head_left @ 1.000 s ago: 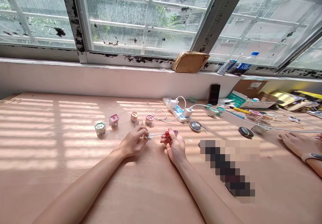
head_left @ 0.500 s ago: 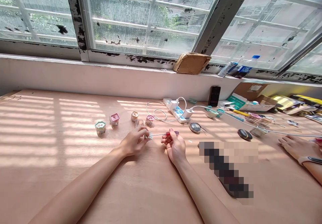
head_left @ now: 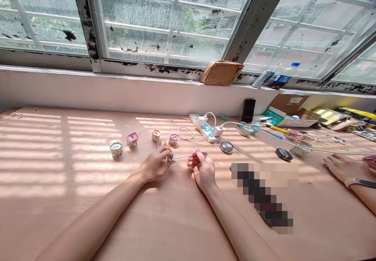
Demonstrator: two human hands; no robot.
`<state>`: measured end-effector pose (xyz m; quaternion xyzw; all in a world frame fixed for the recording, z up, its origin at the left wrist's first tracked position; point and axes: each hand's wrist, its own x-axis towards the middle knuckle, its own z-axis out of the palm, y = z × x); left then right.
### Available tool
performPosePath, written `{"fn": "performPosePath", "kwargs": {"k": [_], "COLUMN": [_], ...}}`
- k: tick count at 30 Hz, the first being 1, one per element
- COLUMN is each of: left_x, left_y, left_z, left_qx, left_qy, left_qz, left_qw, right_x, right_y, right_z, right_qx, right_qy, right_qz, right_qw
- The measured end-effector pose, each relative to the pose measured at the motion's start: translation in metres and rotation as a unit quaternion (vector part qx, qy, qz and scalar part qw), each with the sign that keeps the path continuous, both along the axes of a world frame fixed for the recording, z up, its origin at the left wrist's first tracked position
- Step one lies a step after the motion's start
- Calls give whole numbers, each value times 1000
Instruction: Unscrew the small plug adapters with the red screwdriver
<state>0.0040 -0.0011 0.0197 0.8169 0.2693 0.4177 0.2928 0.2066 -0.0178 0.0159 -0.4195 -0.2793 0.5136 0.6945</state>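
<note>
Probably for steadiness, my left hand pinches the small pale piece at its fingertips, facing my right hand, which grips the red-handled screwdriver, shaft aimed across.

Your screwdriver has a shiny, plastic-looking red handle and a thin metal shaft. The tabletop before you looks like smooth, nearly matt wood. Ahead of you, the power strip is smooth white plastic, the window frame looks like metal with rough, patchy paint, and the parcel is creased brown paper or card.
</note>
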Motion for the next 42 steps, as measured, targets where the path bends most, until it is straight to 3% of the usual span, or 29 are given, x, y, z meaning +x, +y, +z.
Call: {"fn": "performPosePath", "kwargs": {"k": [42], "left_x": [0], "left_y": [-1], "left_z": [-1], "left_qx": [-33], "left_qy": [-15], "left_qz": [-7], "left_qw": [999], "right_x": [0], "right_y": [0], "right_z": [2], "right_qx": [4], "right_qy": [-22], "right_qz": [-11], "right_qw": [1000]}}
